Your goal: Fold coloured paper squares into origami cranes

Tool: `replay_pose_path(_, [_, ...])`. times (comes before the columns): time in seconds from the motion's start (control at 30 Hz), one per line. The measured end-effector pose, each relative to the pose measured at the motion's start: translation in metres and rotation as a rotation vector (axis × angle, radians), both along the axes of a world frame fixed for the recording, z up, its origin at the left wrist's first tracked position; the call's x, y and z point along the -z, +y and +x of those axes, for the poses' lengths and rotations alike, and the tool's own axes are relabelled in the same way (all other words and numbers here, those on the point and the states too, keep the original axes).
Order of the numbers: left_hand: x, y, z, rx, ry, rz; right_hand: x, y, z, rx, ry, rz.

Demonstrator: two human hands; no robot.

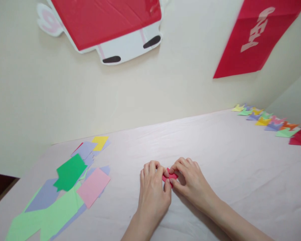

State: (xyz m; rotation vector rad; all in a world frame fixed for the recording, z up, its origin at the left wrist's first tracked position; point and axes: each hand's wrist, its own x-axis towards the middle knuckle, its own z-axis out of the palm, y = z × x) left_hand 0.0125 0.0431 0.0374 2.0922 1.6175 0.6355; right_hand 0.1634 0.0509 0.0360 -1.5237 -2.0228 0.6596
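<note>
A: ok so what are the hands actually doing here?

B: both on the same thing. Left hand (154, 187) and right hand (190, 177) are close together, each pinching a small folded bit of red paper (173, 175) between thumb and fingers. Left has its left side, right has its right side. The fingers cover a lot of it, so I can't make out the exact fold.

A: and where's that sitting?

B: low and roughly center, over a bench (230, 167) with a wrinkled pale cloth on it. Can't tell if the paper's touching the cloth.

A: what's the mess on the left?

B: loose flat paper, all overlapping. Dark green sheet (71, 170), pink sheet (94, 187), long light green sheet (62, 206), some purple ones, and a yellow sheet (100, 143) at the far end.

A: and off to the right?

B: a line of folded paper pieces (274, 127) with pointy tops, mixed colors, running from by the wall (90, 93) to the right edge. Up on the wall there's a red banner (240, 60) with pale lettering, plus a red-and-white cutout (110, 26). Both run out of view at the top.
</note>
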Motion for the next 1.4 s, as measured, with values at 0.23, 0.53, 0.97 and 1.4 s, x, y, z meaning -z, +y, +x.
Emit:
replay_pose_path(0.23, [0.002, 0.000, 0.000, -0.021, -0.014, 0.005, 0.002, 0.007, 0.011, -0.064, 0.081, -0.082])
replay_pose_path(0.53, [0.000, -0.003, 0.002, -0.064, -0.003, 0.017, 0.003, 0.004, 0.006, -0.010, 0.057, -0.050])
replay_pose_path(0.97, [0.001, -0.001, 0.003, -0.045, -0.026, -0.006, 0.000, 0.004, 0.004, -0.024, 0.016, -0.034])
replay_pose_path(1.4, [-0.004, -0.002, -0.018, 0.158, -0.177, 0.057, 0.003, 0.002, 0.015, -0.063, 0.259, 0.010])
